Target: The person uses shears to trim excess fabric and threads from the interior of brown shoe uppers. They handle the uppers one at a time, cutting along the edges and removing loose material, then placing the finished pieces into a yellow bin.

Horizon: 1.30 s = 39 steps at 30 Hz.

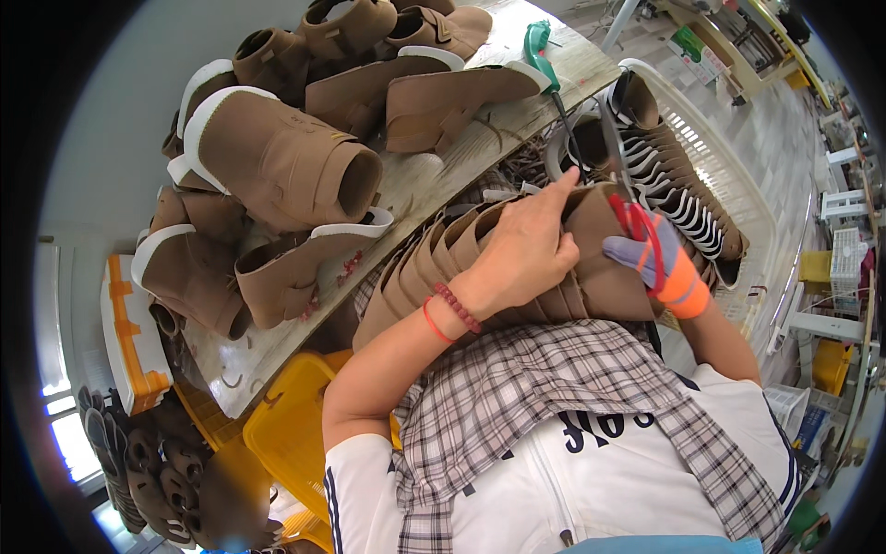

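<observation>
Fingers (554,189) of the left hand (521,254) lie curled over a bundle of tan suede boot uppers (434,263), with the index finger stretched straight out along the top edge of the front piece (600,268). That hand is closed down on the stack, pressing it against the person's lap and chest. The bundle's long axis runs from lower left to upper right, fanned like pages, and the front piece sits at its right end, directly under the pointing fingertip.

To the right, the right hand (660,263) wears orange and purple finger wraps and is closed around the red handles of a pair of scissors (620,175). The blades point up and away from the body, just beside the left index finger, at the upper edge of the front piece. Both hands touch the same piece; the right hand is the one at its free edge. How far the blades are open cannot be told.

Beyond the hands, a worn wooden workbench (517,120) carries a heap of finished tan boots with white soles (277,162) and a green-handled screwdriver (544,60). A white plastic basket (729,175) to the right holds striped brown pieces standing in a row. A yellow crate (286,415) sits below the bench on the left, and a plaid cloth (554,379) covers the person's lap.
</observation>
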{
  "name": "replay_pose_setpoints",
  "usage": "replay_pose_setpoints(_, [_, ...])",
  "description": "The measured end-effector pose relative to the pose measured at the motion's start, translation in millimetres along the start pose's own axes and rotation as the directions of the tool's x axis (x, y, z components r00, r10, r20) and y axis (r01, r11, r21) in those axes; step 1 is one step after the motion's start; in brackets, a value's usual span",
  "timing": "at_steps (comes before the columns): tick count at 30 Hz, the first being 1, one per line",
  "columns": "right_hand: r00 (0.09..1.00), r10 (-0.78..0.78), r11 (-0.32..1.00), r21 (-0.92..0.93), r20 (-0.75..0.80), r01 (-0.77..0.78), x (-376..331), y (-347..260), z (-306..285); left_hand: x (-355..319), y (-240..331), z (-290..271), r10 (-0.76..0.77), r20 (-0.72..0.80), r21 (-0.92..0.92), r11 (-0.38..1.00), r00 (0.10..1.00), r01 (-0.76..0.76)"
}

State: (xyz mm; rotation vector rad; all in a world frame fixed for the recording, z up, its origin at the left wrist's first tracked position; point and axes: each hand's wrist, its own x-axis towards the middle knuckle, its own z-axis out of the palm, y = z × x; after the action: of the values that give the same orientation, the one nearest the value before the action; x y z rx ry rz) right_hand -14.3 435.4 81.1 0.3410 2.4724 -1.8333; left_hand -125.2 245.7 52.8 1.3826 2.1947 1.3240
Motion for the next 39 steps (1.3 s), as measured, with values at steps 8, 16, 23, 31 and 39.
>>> replay_pose_setpoints(8, [0.966,-0.18,0.944,0.244,-0.187,0.223,34.4,66.8,51.9,-6.5,-10.3,2.6,-0.011,-0.117,0.0,1.0,0.993,0.012])
replay_pose_setpoints(16, [0.966,-0.025,0.546,0.806,-0.256,0.227,27.2,254.9,16.3,-82.9,-33.8,-96.0,-0.287,-0.281,-0.082,0.958,0.916,0.275])
replay_pose_setpoints(23, [0.973,-0.06,0.766,0.614,-0.224,0.189,29.3,224.4,29.4,-144.4,-50.2,-66.7,-0.302,-0.287,0.16,0.92,0.909,0.357])
replay_pose_setpoints(31, [0.982,-0.141,0.73,0.657,-0.125,0.188,34.2,253.2,30.6,-123.1,-41.6,-64.6,-0.218,-0.218,0.344,0.895,0.951,0.284])
replay_pose_setpoints(39, [0.975,-0.075,0.887,0.432,-0.211,0.162,33.3,140.5,44.8,-56.6,-14.3,-50.9,-0.45,-0.253,0.477,0.712,0.857,0.515])
